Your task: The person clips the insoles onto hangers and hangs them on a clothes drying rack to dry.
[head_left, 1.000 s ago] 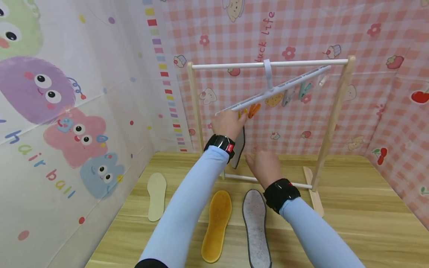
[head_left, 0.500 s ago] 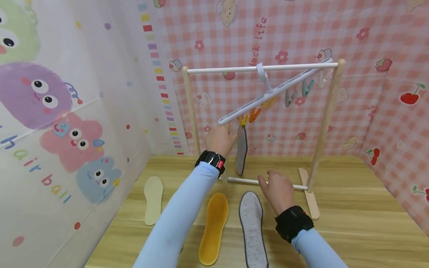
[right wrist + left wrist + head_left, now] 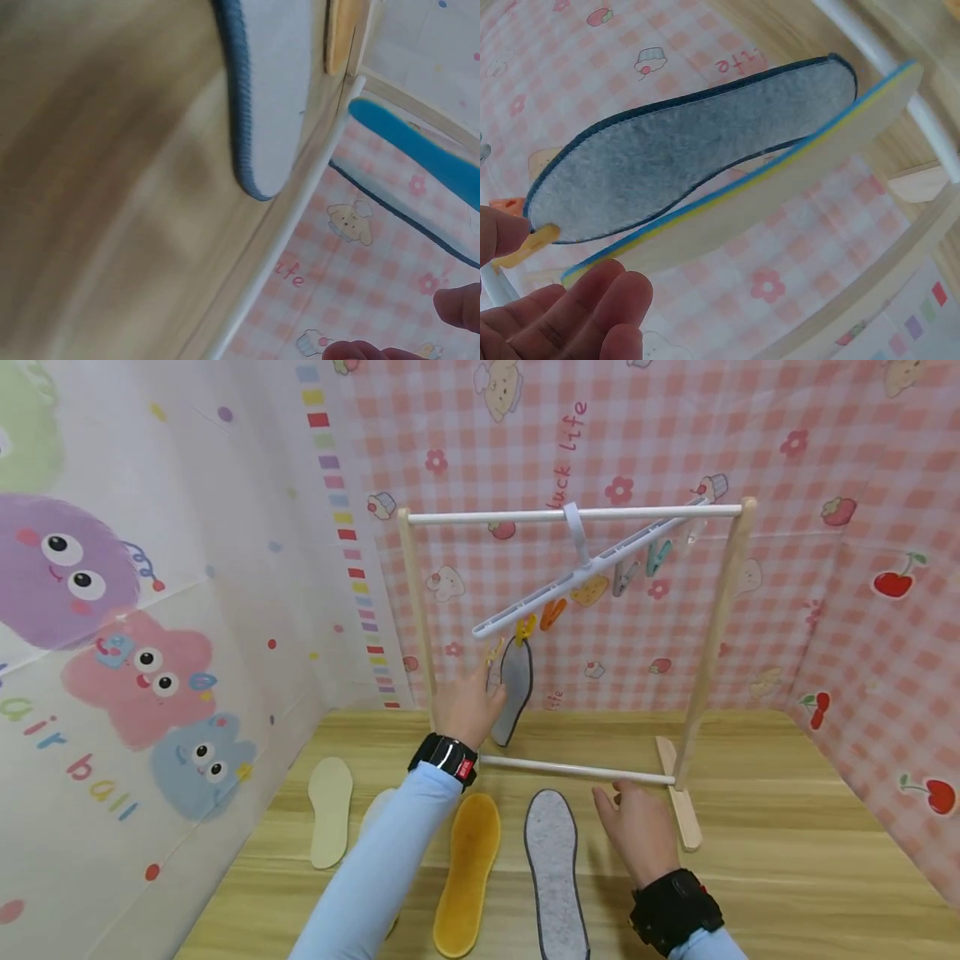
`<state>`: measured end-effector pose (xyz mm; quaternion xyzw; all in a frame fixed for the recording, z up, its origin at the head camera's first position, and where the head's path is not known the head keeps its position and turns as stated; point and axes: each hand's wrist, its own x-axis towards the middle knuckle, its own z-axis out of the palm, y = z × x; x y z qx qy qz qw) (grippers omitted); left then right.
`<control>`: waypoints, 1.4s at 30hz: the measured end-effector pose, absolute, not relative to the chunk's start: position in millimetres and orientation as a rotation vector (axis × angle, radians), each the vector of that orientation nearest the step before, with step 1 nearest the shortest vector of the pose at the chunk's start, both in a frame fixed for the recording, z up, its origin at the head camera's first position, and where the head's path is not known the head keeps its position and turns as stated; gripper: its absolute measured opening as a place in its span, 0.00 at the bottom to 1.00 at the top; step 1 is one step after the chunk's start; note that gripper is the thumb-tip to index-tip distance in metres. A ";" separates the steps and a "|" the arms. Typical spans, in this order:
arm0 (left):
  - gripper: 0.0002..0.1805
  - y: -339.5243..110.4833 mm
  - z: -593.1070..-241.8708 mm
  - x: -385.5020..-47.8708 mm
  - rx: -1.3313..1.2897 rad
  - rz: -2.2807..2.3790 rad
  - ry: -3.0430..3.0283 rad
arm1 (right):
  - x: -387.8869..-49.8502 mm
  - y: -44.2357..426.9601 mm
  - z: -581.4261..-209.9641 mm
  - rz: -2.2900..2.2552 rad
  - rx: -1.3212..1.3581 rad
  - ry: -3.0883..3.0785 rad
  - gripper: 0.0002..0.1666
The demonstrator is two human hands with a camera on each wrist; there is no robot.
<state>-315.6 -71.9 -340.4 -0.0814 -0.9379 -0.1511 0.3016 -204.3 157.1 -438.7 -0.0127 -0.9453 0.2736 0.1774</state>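
Observation:
My left hand (image 3: 467,706) is raised below the low left end of a white hanger (image 3: 585,575), thumb apart from loosely bent fingers. Its fingertips are close to the top of a hanging cream insole (image 3: 780,184) with a blue and yellow edge; contact is hard to tell. Just beyond, a grey dark-edged insole (image 3: 516,689) hangs from a yellow clip (image 3: 526,627). My right hand (image 3: 641,828) hovers over the table, holding nothing, its fingers loosely bent. To its left lies another grey insole (image 3: 553,868), beside an orange insole (image 3: 468,868).
A wooden rack with a white top bar (image 3: 480,517) carries the tilted hanger. Orange (image 3: 552,614), grey (image 3: 626,578) and teal (image 3: 658,558) clips hang along it. A cream insole (image 3: 330,810) lies at the table's left; another is partly under my left sleeve.
My left hand has come down from the hanger's left end. My right hand has drawn back and to the right. The hanging grey insole has turned, showing more of its face.

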 end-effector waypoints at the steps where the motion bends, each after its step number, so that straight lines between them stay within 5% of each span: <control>1: 0.22 -73.6 -343.0 -314.2 -0.212 -0.413 -2.486 | -202.8 158.2 -439.9 0.776 -0.047 -2.685 0.26; 18: 0.18 -97.3 -416.5 -266.2 -0.184 -0.436 -2.609 | -192.1 176.2 -455.8 0.779 -0.114 -2.723 0.25; 42: 0.25 -126.6 -453.8 -224.3 -0.048 -0.562 -2.903 | -185.0 178.4 -454.9 0.722 -0.058 -2.880 0.24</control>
